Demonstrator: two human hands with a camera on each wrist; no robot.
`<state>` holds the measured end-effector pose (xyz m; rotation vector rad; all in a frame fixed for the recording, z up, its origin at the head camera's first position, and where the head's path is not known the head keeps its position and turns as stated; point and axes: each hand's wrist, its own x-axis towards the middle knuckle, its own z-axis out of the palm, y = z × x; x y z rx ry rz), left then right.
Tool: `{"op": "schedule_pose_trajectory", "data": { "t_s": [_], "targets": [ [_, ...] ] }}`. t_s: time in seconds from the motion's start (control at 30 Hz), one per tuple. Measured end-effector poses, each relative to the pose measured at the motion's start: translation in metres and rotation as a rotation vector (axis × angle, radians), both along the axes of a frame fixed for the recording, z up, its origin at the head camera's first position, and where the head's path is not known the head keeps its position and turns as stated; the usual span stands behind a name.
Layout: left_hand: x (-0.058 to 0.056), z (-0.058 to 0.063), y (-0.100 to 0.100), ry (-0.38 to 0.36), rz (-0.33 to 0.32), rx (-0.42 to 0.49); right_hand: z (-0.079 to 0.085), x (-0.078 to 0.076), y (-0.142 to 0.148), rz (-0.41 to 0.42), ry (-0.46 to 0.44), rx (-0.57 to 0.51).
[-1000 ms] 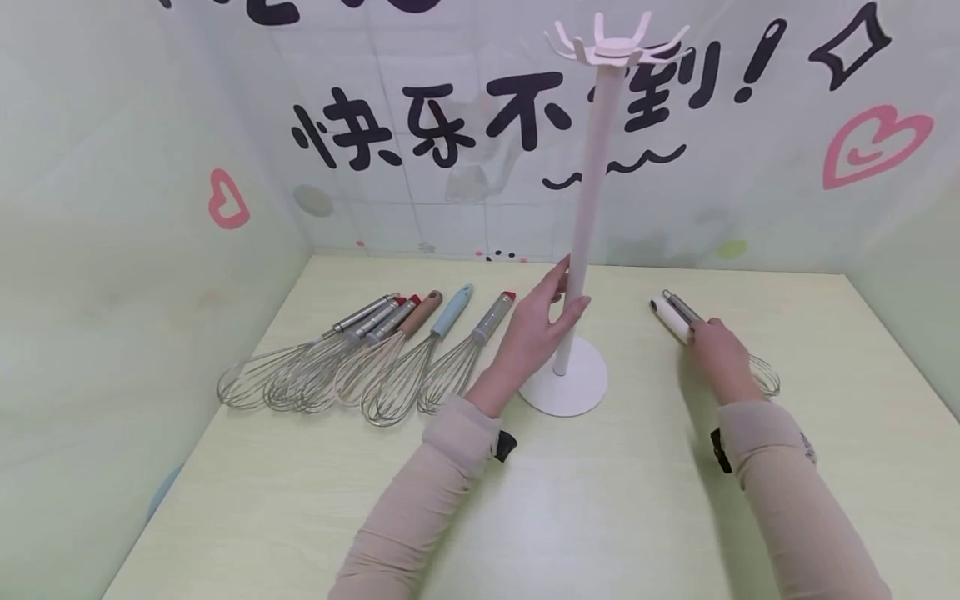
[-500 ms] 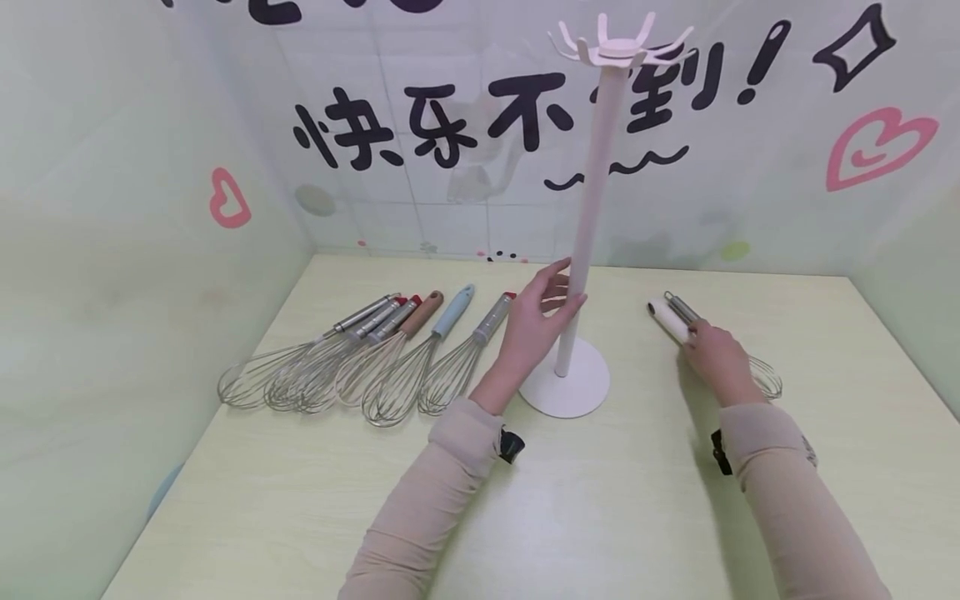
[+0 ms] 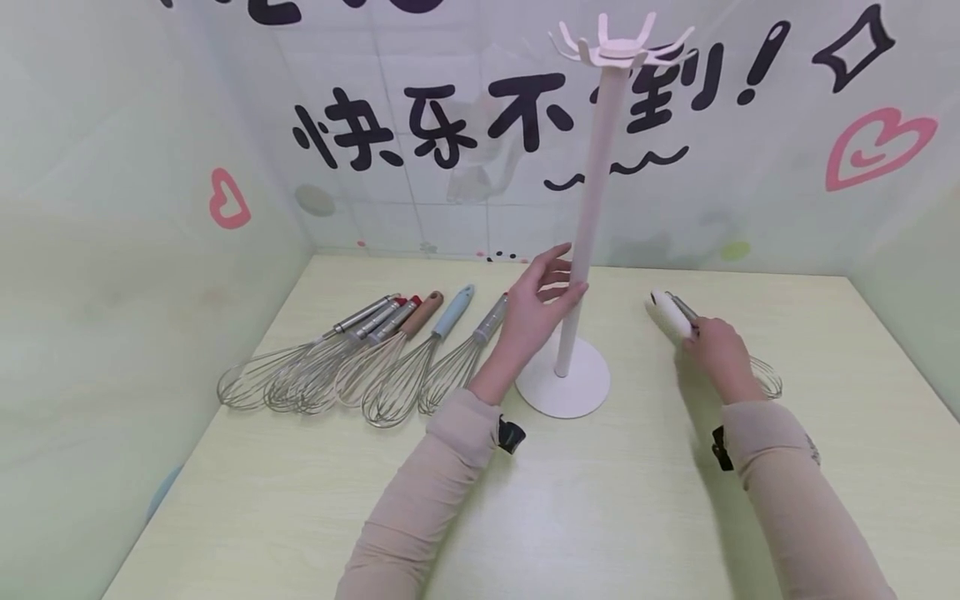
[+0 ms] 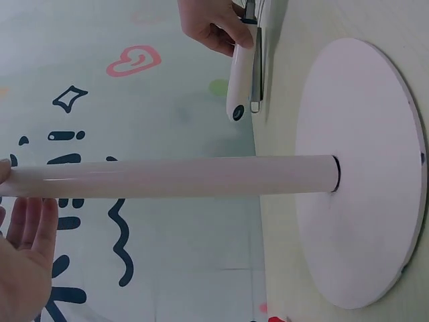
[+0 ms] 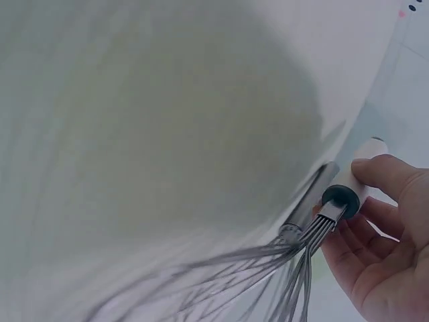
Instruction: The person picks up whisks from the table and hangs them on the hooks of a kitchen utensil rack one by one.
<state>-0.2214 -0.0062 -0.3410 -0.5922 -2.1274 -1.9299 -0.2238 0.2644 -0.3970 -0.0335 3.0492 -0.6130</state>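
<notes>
My left hand (image 3: pixel 531 315) holds the pole of a white stand (image 3: pixel 592 183) partway up, thumb on one side and fingers reaching behind. The stand is upright on a round base, with upturned hooks at its top. In the left wrist view the pole (image 4: pixel 167 178) runs down to its base (image 4: pixel 362 235). At the right, my right hand (image 3: pixel 720 354) pinches a whisk by its white handle (image 3: pixel 670 313); thumb and fingers lie around that handle (image 5: pixel 350 181) in the right wrist view. A second whisk with a metal handle (image 5: pixel 312 198) lies right behind it on the table.
Several whisks lie side by side at the left, among them one with a blue handle (image 3: pixel 453 311), one with a brown handle (image 3: pixel 422 312) and a metal-handled one (image 3: pixel 491 320) near the left wrist. A printed curtain (image 3: pixel 450 225) closes the back of the table (image 3: pixel 600 500).
The white-handled whisk has risen a little and its handle has separated from its earlier place, tilting in my right hand. My left hand has shifted slightly up the pole.
</notes>
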Motion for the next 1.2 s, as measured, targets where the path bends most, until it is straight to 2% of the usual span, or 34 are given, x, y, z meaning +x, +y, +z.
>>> {"op": "schedule_pose_trajectory", "data": {
  "t_s": [0.2, 0.4, 0.5, 0.73, 0.93, 1.2],
  "targets": [
    [0.0, 0.013, 0.001, -0.006, -0.002, 0.024, 0.013, 0.001, -0.005, -0.019, 0.064, -0.06],
    [-0.002, 0.02, 0.0, -0.015, -0.016, 0.035, 0.024, -0.002, -0.008, -0.064, 0.09, -0.128],
    [-0.003, 0.022, 0.0, -0.009, -0.02, 0.012, 0.032, -0.003, -0.011, -0.098, 0.092, -0.173],
    [-0.002, 0.023, 0.002, 0.006, -0.02, -0.011, 0.055, -0.002, -0.016, -0.187, 0.054, -0.354],
    [-0.002, 0.023, 0.003, -0.002, 0.002, 0.002, 0.074, -0.002, -0.018, -0.194, 0.074, -0.451],
    [-0.005, 0.021, 0.001, -0.009, -0.022, -0.002, 0.095, 0.0, -0.021, -0.171, 0.133, -0.595]
  ]
}}
